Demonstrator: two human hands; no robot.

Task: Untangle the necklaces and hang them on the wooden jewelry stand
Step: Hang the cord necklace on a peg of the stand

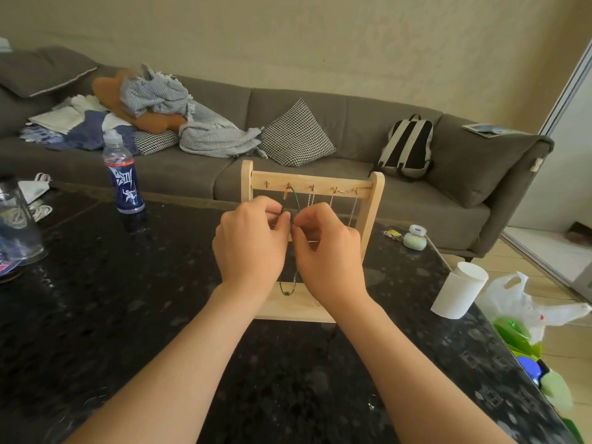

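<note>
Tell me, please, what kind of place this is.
Probably a living room in a home: a long grey sofa with a pile of clothes and a backpack on it, and a dark speckled table bearing the wooden jewelry stand.

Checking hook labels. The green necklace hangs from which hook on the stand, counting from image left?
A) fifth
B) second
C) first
B: the green necklace loops over the second hook from the left on the wooden stand. The left hand and right hand both pinch it lower down.

Stand (374,200) on table (128,315), before sofa (352,116)
</note>
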